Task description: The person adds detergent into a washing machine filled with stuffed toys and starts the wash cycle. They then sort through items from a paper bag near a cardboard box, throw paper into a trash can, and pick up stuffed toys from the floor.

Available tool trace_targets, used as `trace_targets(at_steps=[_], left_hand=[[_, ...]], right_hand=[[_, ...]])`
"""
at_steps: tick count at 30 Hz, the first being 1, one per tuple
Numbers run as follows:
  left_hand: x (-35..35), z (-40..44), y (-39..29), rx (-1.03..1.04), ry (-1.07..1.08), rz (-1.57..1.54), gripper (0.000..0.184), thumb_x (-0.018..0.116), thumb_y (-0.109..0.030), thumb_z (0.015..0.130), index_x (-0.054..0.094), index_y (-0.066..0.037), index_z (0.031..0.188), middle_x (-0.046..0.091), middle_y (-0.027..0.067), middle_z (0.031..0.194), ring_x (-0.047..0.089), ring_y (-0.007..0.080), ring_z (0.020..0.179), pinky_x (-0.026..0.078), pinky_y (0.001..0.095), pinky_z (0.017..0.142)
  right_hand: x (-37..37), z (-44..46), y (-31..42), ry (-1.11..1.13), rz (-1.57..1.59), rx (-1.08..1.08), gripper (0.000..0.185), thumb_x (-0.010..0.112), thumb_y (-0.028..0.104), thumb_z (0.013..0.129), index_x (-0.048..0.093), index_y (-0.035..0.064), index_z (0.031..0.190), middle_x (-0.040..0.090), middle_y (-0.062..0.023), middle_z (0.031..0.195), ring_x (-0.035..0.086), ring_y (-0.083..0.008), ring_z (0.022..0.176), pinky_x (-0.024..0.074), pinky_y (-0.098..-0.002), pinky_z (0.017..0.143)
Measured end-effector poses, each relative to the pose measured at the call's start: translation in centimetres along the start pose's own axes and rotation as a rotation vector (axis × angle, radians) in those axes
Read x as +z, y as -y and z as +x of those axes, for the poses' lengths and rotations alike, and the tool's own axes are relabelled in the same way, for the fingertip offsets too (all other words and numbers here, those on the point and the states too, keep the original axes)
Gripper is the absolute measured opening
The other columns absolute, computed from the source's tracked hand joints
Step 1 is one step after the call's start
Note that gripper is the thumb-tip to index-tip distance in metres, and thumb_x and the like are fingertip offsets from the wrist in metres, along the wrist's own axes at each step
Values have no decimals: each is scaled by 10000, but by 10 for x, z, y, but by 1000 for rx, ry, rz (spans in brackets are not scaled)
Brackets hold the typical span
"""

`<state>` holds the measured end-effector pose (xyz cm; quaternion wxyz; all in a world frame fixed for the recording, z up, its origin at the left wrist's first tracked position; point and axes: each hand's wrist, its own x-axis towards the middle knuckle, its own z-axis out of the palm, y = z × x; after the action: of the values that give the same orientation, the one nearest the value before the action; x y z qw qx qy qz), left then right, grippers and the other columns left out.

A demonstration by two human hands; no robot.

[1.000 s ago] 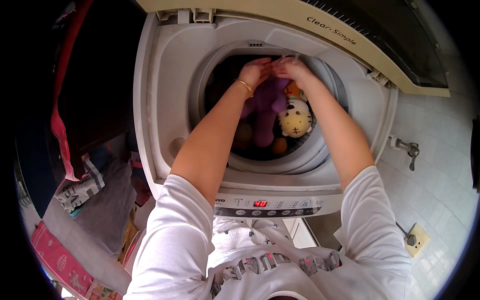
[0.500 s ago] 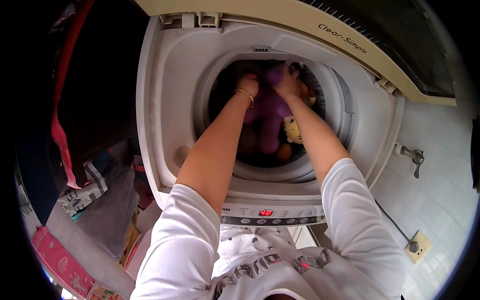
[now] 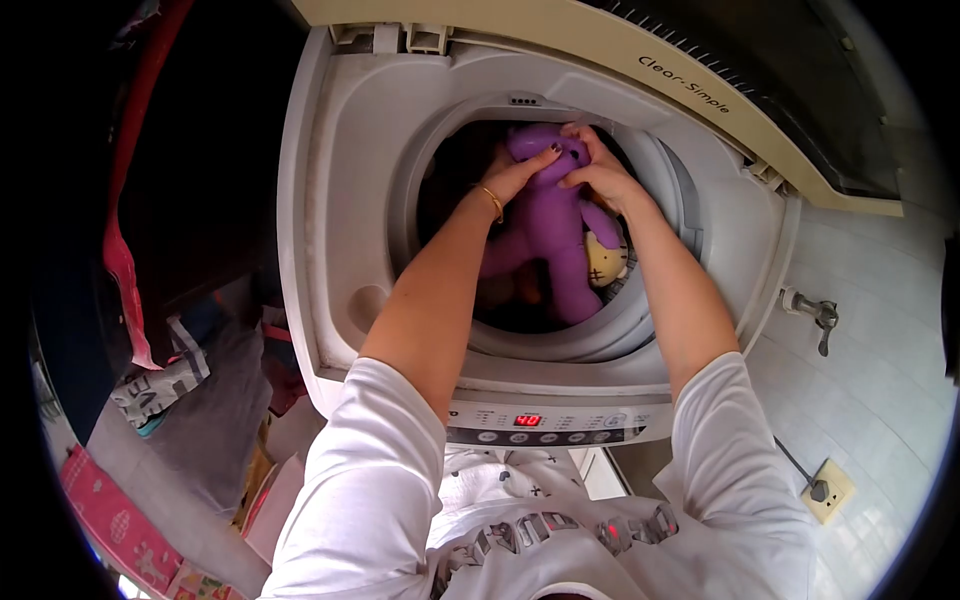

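A purple stuffed toy [image 3: 556,225] with arms and legs is held upright in the drum opening of the top-loading washing machine [image 3: 350,200]. My left hand [image 3: 515,172], with a gold bracelet at the wrist, grips the toy's head from the left, thumb across its front. On the other side my right hand [image 3: 598,172] is closed round the head, its fingers behind and thumb in front. Below my right hand a pale yellow toy face [image 3: 606,262] shows inside the drum. Other contents lower down are too dark to make out.
The raised lid [image 3: 690,90] stands at the back. A control panel [image 3: 530,425] with a red "40" runs along the front edge. To the right are a wall tap [image 3: 815,312] and a socket with a plug [image 3: 825,490]. Bags and cloth [image 3: 215,420] lie at left.
The purple toy has come up toward the opening and now shows clearly, with both hands round its head. The yellow toy face has shifted slightly right.
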<state>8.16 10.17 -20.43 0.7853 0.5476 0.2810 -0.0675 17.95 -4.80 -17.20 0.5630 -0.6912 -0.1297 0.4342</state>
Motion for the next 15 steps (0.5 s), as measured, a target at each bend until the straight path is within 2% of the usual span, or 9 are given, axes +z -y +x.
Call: trace_targets(at_steps=[2,3,6,7,9,10,12,15], left_hand=[[2,-7,-10,39,-22,-15,692,759,-432,718,534,0,1209,573,161,1170,519,220,1124,413,359,965],[3,-8,-12,59,-33,-23,708,771,-416,711,519,8,1220,582,160,1157,534,221,1109,422,355,958],[4,3,-6,160,62,-94,735,843,-316,638,509,39,1188,609,137,1108,597,237,1009,479,322,878],[9,4,-3,163,-29,-86,704,838,-311,645,524,32,1174,618,135,1090,607,232,984,486,321,860],[22,8,5,168,-210,-73,643,826,-301,660,554,20,1146,637,131,1054,626,223,935,500,319,825],[22,13,11,182,-218,-65,606,803,-312,689,565,27,1132,639,134,1043,619,212,933,497,314,820],[21,20,14,209,-236,-46,545,757,-333,747,587,43,1104,643,140,1020,606,189,930,491,304,810],[20,18,6,111,-356,153,610,687,-463,778,603,69,1064,654,192,995,625,250,933,483,340,821]], right_hand=[[6,-6,5,76,265,15,753,679,-39,591,369,145,1253,428,-77,1191,448,-233,1118,390,-310,931],[12,-6,5,85,281,3,736,681,54,717,301,137,1343,316,-71,1369,384,-249,1243,343,-373,1019],[23,-15,9,-69,578,182,769,734,194,770,276,125,1384,292,-114,1416,367,-261,1270,335,-396,1032],[22,-10,-4,-94,474,142,877,755,337,776,213,124,1431,322,-146,1410,405,-268,1242,359,-412,1016],[24,-4,-8,-163,341,95,897,763,363,763,228,97,1431,380,-154,1375,443,-261,1207,385,-395,993],[28,-1,-8,-198,274,73,907,767,377,757,235,84,1431,408,-158,1357,462,-257,1190,398,-386,982],[36,2,-6,-307,269,26,823,770,390,751,347,50,1370,487,-143,1277,504,-232,1134,424,-357,943],[48,11,-1,-446,315,-17,662,766,398,755,510,21,1236,582,-116,1141,558,-189,1028,451,-315,880]])
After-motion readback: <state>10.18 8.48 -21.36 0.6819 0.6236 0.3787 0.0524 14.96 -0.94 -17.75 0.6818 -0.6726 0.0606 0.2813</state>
